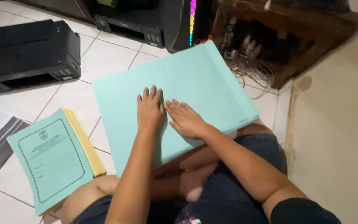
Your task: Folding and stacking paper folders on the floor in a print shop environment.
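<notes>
Turquoise sheet stack [195,79]: under your palms.
Left hand [149,111]: flat, fingers released.
Right hand [187,119]: flat, grasping nothing.

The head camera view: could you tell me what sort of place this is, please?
Probably a home printing or copying corner: black printers stand on the tiled floor, and both hands press on large green sheets.

Bare forearms; dark shorts; black sleeve at right arm.
</notes>
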